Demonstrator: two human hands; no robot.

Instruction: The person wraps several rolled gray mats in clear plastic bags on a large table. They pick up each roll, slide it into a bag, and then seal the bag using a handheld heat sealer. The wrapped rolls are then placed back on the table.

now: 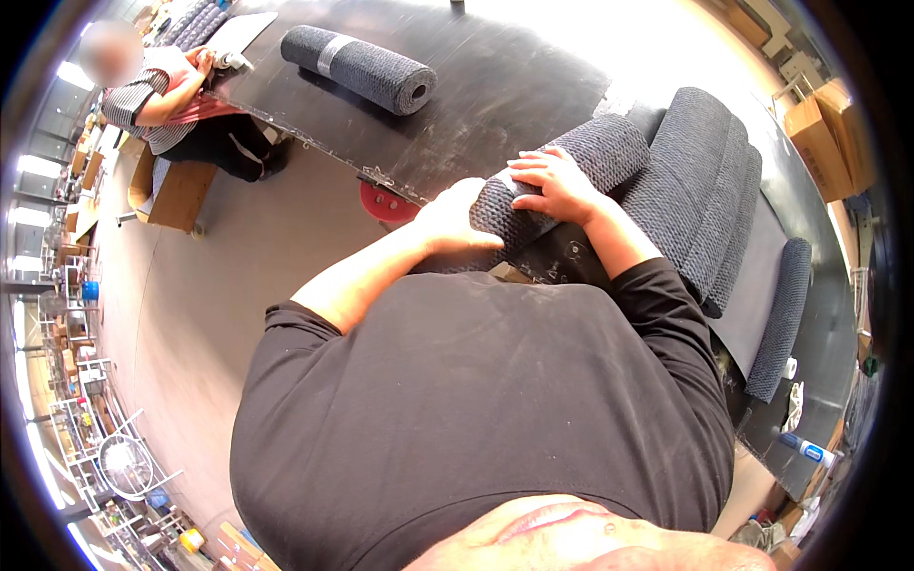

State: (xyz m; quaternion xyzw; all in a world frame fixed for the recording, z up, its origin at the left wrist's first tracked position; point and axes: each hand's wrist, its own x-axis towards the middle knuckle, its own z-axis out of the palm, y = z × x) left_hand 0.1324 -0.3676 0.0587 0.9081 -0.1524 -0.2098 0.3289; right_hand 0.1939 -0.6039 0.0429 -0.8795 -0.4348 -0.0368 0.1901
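A dark grey roll of textured matting (606, 152) lies at the near edge of the black table, slanting from my body to the far right. My left hand (455, 221) is cupped round its near end, with the thumb on the close side and the fingertips partly hidden. Over the top of the same roll lies my right hand (557, 186), its fingers stretched out and a little apart. A shiny strip shows on the roll just below that hand. Against the roll's right side rest more thick grey mat rolls (693, 190), side by side.
Farther left on the black table (514, 71) lies another banded mat roll (360, 68). A thin roll (783, 319) is at the right. Cardboard boxes (821, 143) stand beyond. A red stool (386, 202) sits below the table edge. Another person (176, 95) works at the far left.
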